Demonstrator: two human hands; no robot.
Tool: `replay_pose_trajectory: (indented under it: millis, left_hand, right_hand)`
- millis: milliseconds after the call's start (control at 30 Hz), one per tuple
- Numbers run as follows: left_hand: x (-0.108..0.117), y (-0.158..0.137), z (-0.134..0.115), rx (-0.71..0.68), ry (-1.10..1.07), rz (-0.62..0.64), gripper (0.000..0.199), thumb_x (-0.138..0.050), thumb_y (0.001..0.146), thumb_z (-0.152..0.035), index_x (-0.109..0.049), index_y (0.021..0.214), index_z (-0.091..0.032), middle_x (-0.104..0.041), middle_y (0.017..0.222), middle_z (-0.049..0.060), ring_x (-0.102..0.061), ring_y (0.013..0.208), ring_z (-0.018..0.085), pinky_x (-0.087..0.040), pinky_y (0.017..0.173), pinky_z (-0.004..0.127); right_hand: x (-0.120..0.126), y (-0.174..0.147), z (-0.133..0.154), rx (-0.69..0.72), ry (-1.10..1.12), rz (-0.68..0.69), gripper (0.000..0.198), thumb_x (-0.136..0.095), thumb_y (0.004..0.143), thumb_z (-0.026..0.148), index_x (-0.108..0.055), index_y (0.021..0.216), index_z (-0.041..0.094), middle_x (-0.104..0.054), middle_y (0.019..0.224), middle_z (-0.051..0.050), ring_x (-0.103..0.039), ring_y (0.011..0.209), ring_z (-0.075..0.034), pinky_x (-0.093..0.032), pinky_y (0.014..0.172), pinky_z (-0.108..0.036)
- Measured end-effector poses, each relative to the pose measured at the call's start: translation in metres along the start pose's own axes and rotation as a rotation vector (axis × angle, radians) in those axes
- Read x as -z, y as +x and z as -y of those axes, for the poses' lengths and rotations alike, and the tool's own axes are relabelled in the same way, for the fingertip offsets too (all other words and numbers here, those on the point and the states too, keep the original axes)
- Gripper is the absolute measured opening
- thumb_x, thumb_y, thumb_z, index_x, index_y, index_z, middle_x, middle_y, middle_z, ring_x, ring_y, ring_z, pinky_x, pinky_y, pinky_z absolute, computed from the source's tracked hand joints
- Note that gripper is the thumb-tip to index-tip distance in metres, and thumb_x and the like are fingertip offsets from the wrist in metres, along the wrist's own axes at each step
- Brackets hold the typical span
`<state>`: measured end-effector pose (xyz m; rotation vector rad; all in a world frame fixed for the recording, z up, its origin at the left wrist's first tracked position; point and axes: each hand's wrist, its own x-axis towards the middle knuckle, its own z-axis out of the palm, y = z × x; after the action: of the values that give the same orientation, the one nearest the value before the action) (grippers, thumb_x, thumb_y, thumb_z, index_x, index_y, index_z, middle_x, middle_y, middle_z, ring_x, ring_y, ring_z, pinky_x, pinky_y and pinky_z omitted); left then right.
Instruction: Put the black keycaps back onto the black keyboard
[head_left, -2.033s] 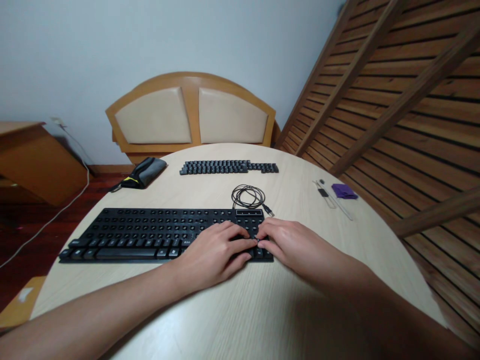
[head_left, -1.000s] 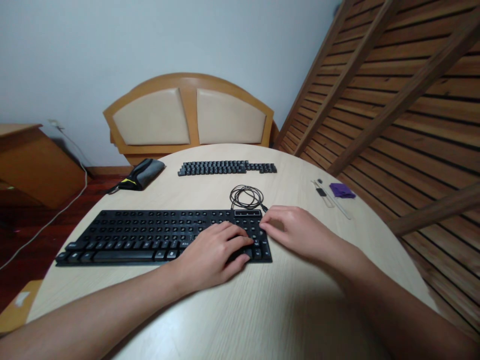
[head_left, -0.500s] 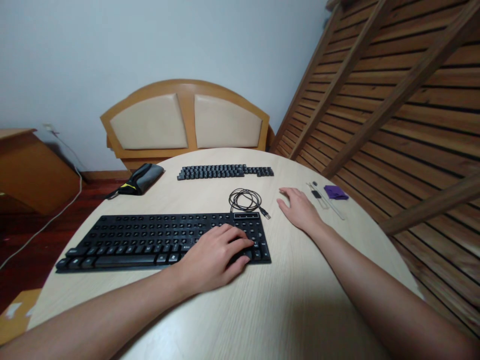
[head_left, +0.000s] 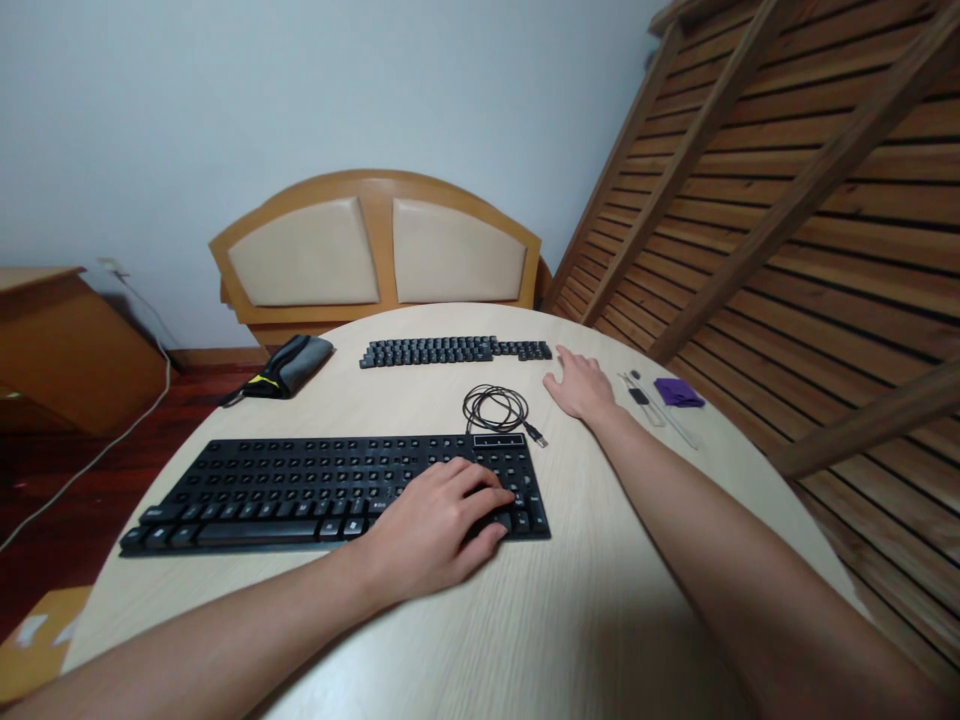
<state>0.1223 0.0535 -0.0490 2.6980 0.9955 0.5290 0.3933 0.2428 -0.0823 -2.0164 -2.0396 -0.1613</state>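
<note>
A black keyboard (head_left: 262, 480) lies on the round table; most of its upper rows have no keycaps, while the space bar and neighbouring keys are in place. My left hand (head_left: 450, 515) rests over its number pad, fingers bent and spread, thumb apart near the front edge. Towards the back, rows of removed keycaps (head_left: 427, 350) stand lined up. My right hand (head_left: 581, 385) is at the right end of these rows, index finger and thumb apart, with nothing visible in it. Between keyboard and keycaps lies a coiled USB cable (head_left: 495, 405).
A grey and black pouch (head_left: 296, 365) lies at the table's left. On the right are a folded purple cloth (head_left: 679, 392), a thin rod-like tool (head_left: 671, 415) and a wire puller (head_left: 639, 397). Beyond the table stands a wooden headboard (head_left: 382, 240); slatted wood (head_left: 787, 250) leans at the right.
My right hand has moved forward and left, from beside the cable's plug to the right end of the keycap rows. My left hand stays on the keyboard. The view has shifted slightly.
</note>
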Motion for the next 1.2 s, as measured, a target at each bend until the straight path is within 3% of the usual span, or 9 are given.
replay_pose_trajectory:
  millis: [267, 433, 667, 900, 1033, 1200]
  left_hand:
    - [-0.001, -0.001, 0.001, -0.001, 0.001, -0.005, 0.03, -0.052, 0.099, -0.032, -0.063, 0.124, -0.02, -0.065, 0.118, 0.007, -0.059, 0.106, 0.025, -0.049, 0.094, 0.045]
    - [0.001, -0.001, 0.0, 0.005, 0.002, 0.007, 0.03, -0.052, 0.099, -0.032, -0.063, 0.125, -0.021, -0.065, 0.118, 0.007, -0.059, 0.106, 0.025, -0.049, 0.094, 0.045]
    - [-0.002, -0.001, 0.001, -0.006, 0.003, -0.003, 0.03, -0.052, 0.099, -0.032, -0.064, 0.125, -0.02, -0.065, 0.119, 0.007, -0.059, 0.107, 0.025, -0.049, 0.095, 0.044]
    - [-0.002, -0.002, 0.002, 0.004, 0.009, -0.001, 0.029, -0.052, 0.1, -0.032, -0.063, 0.125, -0.021, -0.065, 0.12, 0.007, -0.059, 0.108, 0.025, -0.048, 0.095, 0.046]
    - [-0.001, -0.001, 0.002, 0.003, 0.006, 0.01, 0.029, -0.052, 0.099, -0.031, -0.063, 0.125, -0.021, -0.064, 0.12, 0.007, -0.059, 0.109, 0.025, -0.048, 0.095, 0.046]
    - [-0.001, -0.001, 0.001, -0.001, 0.011, 0.002, 0.029, -0.053, 0.099, -0.031, -0.063, 0.124, -0.021, -0.065, 0.119, 0.007, -0.059, 0.107, 0.025, -0.049, 0.094, 0.045]
  right_hand:
    - [-0.002, 0.014, 0.003, -0.001, -0.054, 0.027, 0.055, -0.043, 0.097, 0.04, -0.045, 0.149, 0.021, -0.058, 0.133, -0.02, -0.051, 0.118, -0.037, -0.042, 0.096, -0.047]
    - [0.0, 0.006, 0.006, -0.018, -0.077, 0.028, 0.052, -0.042, 0.097, 0.035, -0.049, 0.144, 0.016, -0.06, 0.133, -0.02, -0.052, 0.118, -0.035, -0.042, 0.098, -0.045]
    - [0.02, -0.024, 0.014, 0.002, -0.094, 0.054, 0.038, -0.043, 0.096, 0.028, -0.059, 0.125, 0.009, -0.067, 0.121, -0.021, -0.06, 0.109, -0.033, -0.047, 0.088, -0.04]
    - [0.04, -0.068, 0.012, 0.142, -0.066, 0.105, 0.03, -0.046, 0.095, 0.018, -0.058, 0.122, 0.011, -0.07, 0.12, -0.017, -0.066, 0.106, -0.029, -0.048, 0.086, -0.036]
    - [0.049, -0.085, 0.001, 0.245, -0.016, 0.139, 0.026, -0.049, 0.098, 0.024, -0.061, 0.119, 0.016, -0.072, 0.117, -0.014, -0.068, 0.104, -0.029, -0.049, 0.085, -0.036]
    - [0.054, -0.091, -0.017, 0.36, 0.287, 0.179, 0.018, -0.058, 0.094, 0.032, -0.066, 0.104, 0.019, -0.074, 0.112, -0.011, -0.069, 0.102, -0.029, -0.051, 0.088, -0.041]
